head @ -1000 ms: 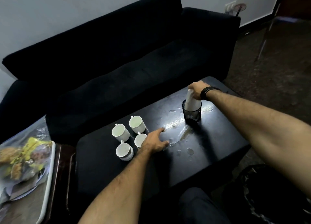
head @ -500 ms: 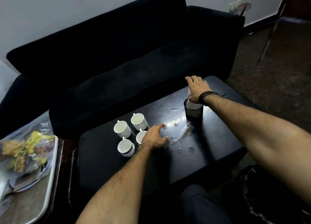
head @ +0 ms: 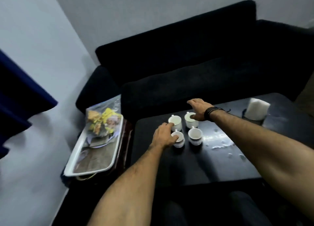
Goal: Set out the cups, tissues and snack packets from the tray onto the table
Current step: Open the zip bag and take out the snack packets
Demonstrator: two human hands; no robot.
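Four small white ceramic cups [head: 185,129] cluster on the wet black worktop [head: 220,158]; snack packets [head: 102,120] remain on the white tray [head: 95,159] at nine o'clock. Left hand [head: 164,137] fingers curl onto two cup rims, risking tipping; right hand [head: 199,109] hovers open, liable to clip another.
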